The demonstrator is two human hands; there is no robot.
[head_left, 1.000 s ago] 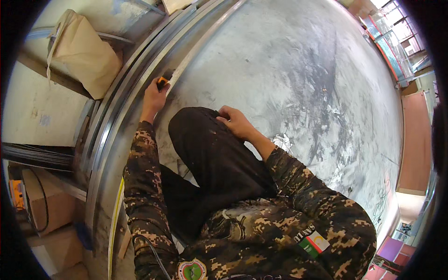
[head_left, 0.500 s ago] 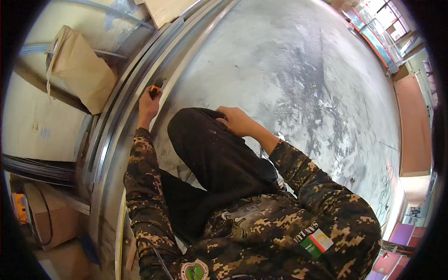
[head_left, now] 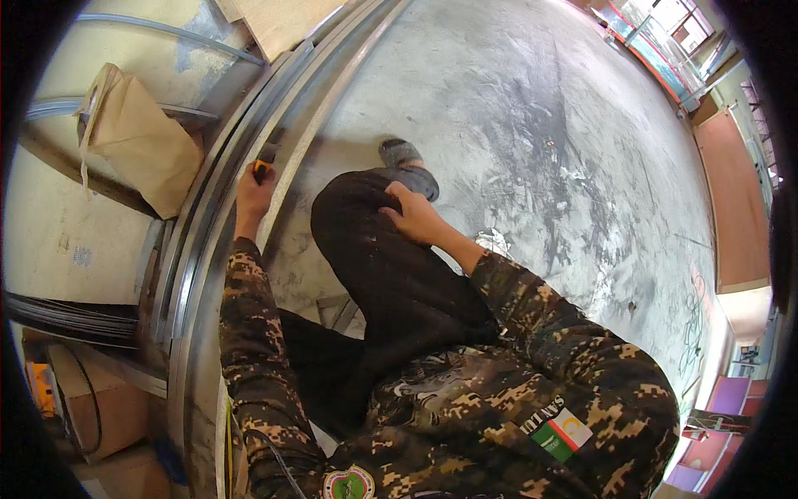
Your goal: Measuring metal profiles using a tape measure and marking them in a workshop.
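Observation:
My left hand [head_left: 253, 198] is closed around a small orange and black hand tool [head_left: 263, 170]. A dark, blurred part of it points away from me, over the long metal bars [head_left: 291, 125]; its exact kind is not clear. Beneath that hand the bars run side by side along the floor. My right hand [head_left: 413, 218] rests on my bent knee, thumb and fingers closed on the black trouser leg [head_left: 366, 224]. Past the knee, a dark shoe [head_left: 407, 162] shows on the floor.
A brown paper bag [head_left: 145, 141] stands left of the bars. Bundled dark rods [head_left: 75, 320] and a cardboard box [head_left: 104, 399] lie lower left. The scuffed grey floor [head_left: 490, 125] stretches right, with a loose thin green wire [head_left: 692, 333] near its edge.
My left hand and its tool have come slightly nearer to me. My knee has shifted a little right, and the shoe beyond it has come into sight. My right hand stays on the knee.

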